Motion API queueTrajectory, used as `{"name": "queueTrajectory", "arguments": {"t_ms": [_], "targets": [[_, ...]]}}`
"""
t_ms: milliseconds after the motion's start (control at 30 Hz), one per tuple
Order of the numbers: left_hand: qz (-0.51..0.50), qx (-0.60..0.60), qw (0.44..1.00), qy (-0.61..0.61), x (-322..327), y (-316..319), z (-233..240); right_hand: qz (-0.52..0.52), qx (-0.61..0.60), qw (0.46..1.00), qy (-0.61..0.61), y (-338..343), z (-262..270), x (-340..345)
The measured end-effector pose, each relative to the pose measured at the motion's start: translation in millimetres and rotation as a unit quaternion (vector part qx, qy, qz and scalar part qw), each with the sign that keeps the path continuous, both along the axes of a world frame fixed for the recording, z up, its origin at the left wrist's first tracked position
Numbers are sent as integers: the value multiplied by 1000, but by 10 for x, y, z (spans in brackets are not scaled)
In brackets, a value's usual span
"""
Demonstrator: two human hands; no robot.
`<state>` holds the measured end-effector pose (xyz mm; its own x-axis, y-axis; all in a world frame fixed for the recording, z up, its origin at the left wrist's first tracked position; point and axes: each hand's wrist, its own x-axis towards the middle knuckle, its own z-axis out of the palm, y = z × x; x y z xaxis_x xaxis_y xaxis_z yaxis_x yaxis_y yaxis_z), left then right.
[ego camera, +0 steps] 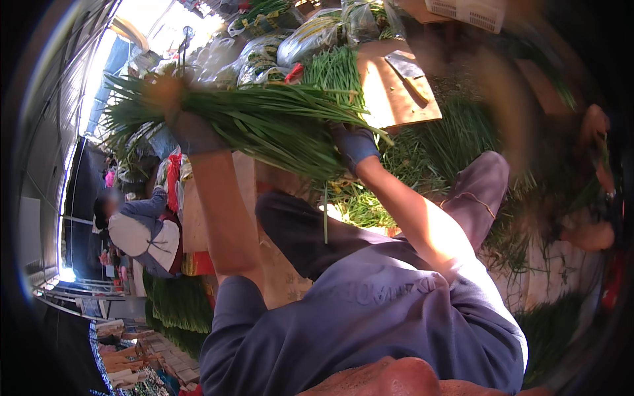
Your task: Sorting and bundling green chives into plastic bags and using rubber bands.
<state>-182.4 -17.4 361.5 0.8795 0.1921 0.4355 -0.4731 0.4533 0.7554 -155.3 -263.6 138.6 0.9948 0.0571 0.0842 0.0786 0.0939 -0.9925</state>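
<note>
A long bundle of green garlic chives (277,111) lies crosswise in front of me, held up in both gloved hands. My left hand (195,131) grips it towards the leafy end, where an orange blur hides the fingers. Under the paler stem ends is my right hand (355,143), its fingers largely covered by the stems. One loose stalk (325,213) dangles below the bundle. Just beyond my right hand, a cleaver (408,74) rests on a wooden board (379,94). More chives (332,69) are piled against the board's left edge.
Plastic-bagged bundles (312,37) line the far side. Loose chives (460,133) and trimmings (366,203) cover the ground around my knees. One person (146,230) sits at the left; another person's blurred arm (589,235) shows at the right. A white crate (468,14) stands at the top.
</note>
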Motion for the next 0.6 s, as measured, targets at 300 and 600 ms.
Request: {"name": "queueTrajectory", "arguments": {"t_ms": [300, 600], "targets": [[83, 1, 994, -65, -81, 744, 112, 113, -450, 886, 9, -1803, -561, 17], [-27, 43, 996, -70, -116, 381, 162, 18, -292, 930, -224, -1193, 350, -70]]}}
